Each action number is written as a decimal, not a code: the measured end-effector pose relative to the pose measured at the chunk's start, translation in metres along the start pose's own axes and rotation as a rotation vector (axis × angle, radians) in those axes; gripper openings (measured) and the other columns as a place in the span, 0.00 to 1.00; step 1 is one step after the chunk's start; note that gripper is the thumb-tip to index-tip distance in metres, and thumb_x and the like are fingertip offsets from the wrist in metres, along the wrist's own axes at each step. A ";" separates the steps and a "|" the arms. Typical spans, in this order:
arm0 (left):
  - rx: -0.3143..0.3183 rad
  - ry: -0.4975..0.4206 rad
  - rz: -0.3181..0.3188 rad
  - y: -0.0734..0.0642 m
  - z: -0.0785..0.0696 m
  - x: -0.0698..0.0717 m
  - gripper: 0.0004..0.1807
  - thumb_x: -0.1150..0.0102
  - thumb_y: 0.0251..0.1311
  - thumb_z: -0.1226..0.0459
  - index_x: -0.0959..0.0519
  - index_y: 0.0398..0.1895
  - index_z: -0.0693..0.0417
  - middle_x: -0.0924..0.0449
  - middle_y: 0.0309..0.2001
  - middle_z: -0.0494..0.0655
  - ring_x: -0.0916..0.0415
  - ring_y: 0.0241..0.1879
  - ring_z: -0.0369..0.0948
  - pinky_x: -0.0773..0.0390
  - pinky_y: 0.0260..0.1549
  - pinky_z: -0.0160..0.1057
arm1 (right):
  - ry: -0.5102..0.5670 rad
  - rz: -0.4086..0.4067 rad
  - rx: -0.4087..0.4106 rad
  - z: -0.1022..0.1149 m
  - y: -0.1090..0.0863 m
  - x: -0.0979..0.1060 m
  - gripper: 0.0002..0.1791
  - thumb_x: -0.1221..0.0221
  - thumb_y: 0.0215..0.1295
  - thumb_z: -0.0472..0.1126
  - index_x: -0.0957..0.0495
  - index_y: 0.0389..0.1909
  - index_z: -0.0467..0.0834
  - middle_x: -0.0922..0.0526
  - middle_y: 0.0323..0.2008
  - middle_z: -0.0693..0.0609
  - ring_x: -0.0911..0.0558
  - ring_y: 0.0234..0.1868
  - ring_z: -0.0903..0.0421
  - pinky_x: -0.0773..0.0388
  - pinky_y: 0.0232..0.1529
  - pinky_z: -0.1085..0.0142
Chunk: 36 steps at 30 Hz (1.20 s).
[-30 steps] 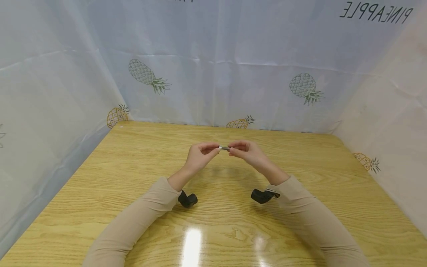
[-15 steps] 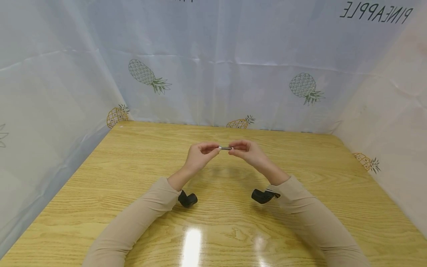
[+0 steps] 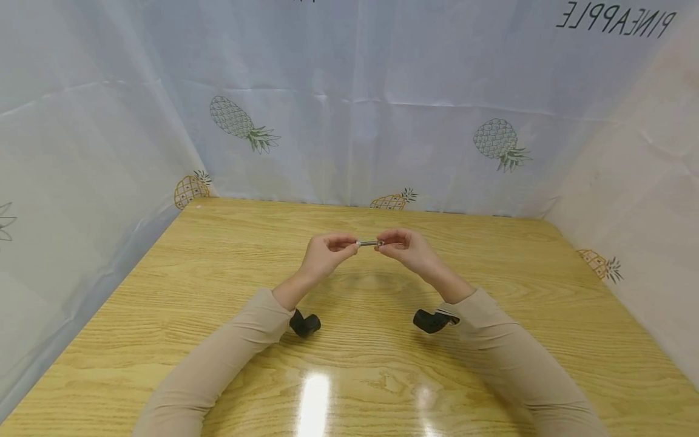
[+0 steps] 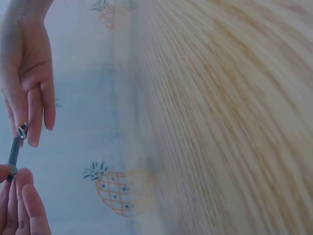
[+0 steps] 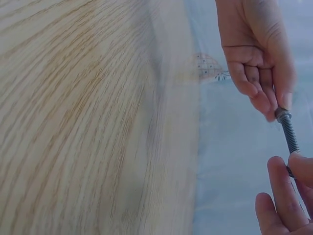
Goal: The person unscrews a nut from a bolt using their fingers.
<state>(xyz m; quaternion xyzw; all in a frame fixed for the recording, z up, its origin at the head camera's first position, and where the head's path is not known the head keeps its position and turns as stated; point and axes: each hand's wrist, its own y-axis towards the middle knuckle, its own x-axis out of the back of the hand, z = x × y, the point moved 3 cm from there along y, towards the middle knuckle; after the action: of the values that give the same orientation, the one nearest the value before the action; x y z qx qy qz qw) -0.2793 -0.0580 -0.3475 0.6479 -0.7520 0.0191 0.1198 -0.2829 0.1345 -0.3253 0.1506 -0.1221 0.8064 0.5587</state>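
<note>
A threaded metal bolt [image 3: 368,243] is held roughly level above the table, between both hands. My left hand [image 3: 324,254] pinches the head end between thumb and fingers; in the right wrist view the bolt's threads [image 5: 289,136] show plainly below that grip. My right hand [image 3: 412,250] pinches a small nut at the other end, its thumb and index finger meeting there. The left wrist view shows the nut [image 4: 22,131] with its hole facing partly outward, right at the bolt's tip. The right fingertips hide part of the nut.
Below the hands is a wood-grain table [image 3: 360,358]. Pineapple-print curtains [image 3: 349,139] stand along its back and sides. Black curved pieces, one on the left wrist [image 3: 307,325] and one on the right wrist [image 3: 430,321], stick out from under the sleeves.
My right fingers have shifted slightly to the right, so more of the bolt's shank shows between the hands. The nut now shows at the right fingertips. The left hand has barely moved.
</note>
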 end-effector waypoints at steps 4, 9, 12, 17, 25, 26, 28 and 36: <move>0.007 0.022 0.013 0.001 0.001 0.001 0.14 0.38 0.58 0.63 0.18 0.45 0.60 0.16 0.43 0.56 0.18 0.37 0.39 0.19 0.39 0.34 | -0.010 -0.002 0.007 -0.004 0.001 0.002 0.19 0.45 0.67 0.36 0.30 0.57 0.35 0.25 0.54 0.36 0.25 0.58 0.39 0.30 0.62 0.49; 0.020 0.045 0.035 0.002 0.002 0.002 0.14 0.38 0.58 0.63 0.18 0.45 0.60 0.16 0.42 0.57 0.17 0.39 0.46 0.18 0.40 0.35 | -0.025 -0.012 0.020 -0.008 0.002 0.005 0.19 0.44 0.66 0.36 0.29 0.56 0.35 0.24 0.54 0.36 0.23 0.56 0.43 0.28 0.61 0.50; 0.034 0.064 0.052 0.002 0.003 0.002 0.14 0.38 0.58 0.63 0.18 0.45 0.60 0.16 0.41 0.57 0.18 0.43 0.52 0.18 0.41 0.36 | -0.037 -0.015 0.030 -0.012 0.002 0.007 0.19 0.44 0.66 0.36 0.28 0.56 0.35 0.23 0.54 0.35 0.22 0.55 0.45 0.28 0.60 0.50; 0.038 0.118 0.078 0.003 0.005 0.003 0.13 0.39 0.58 0.63 0.18 0.45 0.60 0.16 0.41 0.57 0.19 0.44 0.54 0.19 0.40 0.36 | -0.069 -0.012 0.017 -0.017 0.002 0.011 0.20 0.45 0.66 0.37 0.29 0.57 0.34 0.22 0.53 0.35 0.22 0.55 0.43 0.27 0.60 0.50; 0.058 0.186 0.100 0.004 0.008 0.007 0.14 0.39 0.59 0.62 0.18 0.46 0.59 0.16 0.42 0.56 0.19 0.43 0.50 0.20 0.41 0.36 | -0.137 -0.013 0.013 -0.025 0.004 0.017 0.20 0.45 0.66 0.36 0.29 0.57 0.32 0.21 0.50 0.35 0.21 0.53 0.43 0.25 0.57 0.52; 0.064 0.188 0.099 0.004 0.009 0.007 0.14 0.39 0.59 0.62 0.18 0.46 0.59 0.16 0.42 0.55 0.19 0.43 0.49 0.20 0.41 0.36 | -0.145 -0.011 0.015 -0.027 0.004 0.018 0.20 0.45 0.66 0.36 0.29 0.57 0.32 0.21 0.49 0.35 0.20 0.52 0.43 0.25 0.56 0.51; 0.072 0.194 0.103 0.005 0.010 0.008 0.14 0.39 0.59 0.62 0.18 0.46 0.59 0.16 0.42 0.55 0.18 0.43 0.49 0.20 0.41 0.36 | -0.152 -0.011 0.016 -0.029 0.005 0.019 0.19 0.45 0.65 0.35 0.28 0.56 0.31 0.21 0.48 0.35 0.20 0.50 0.44 0.24 0.55 0.51; 0.085 0.241 0.112 0.007 0.015 0.010 0.14 0.40 0.59 0.62 0.19 0.47 0.59 0.16 0.41 0.55 0.18 0.42 0.45 0.19 0.43 0.37 | -0.225 0.015 0.020 -0.038 0.007 0.026 0.18 0.42 0.63 0.35 0.26 0.52 0.30 0.19 0.45 0.36 0.21 0.39 0.62 0.21 0.46 0.62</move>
<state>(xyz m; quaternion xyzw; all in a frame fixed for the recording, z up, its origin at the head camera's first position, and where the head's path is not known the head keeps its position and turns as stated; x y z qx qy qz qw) -0.2899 -0.0694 -0.3589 0.6022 -0.7658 0.1352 0.1805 -0.3021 0.1685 -0.3509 0.2449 -0.1772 0.7896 0.5339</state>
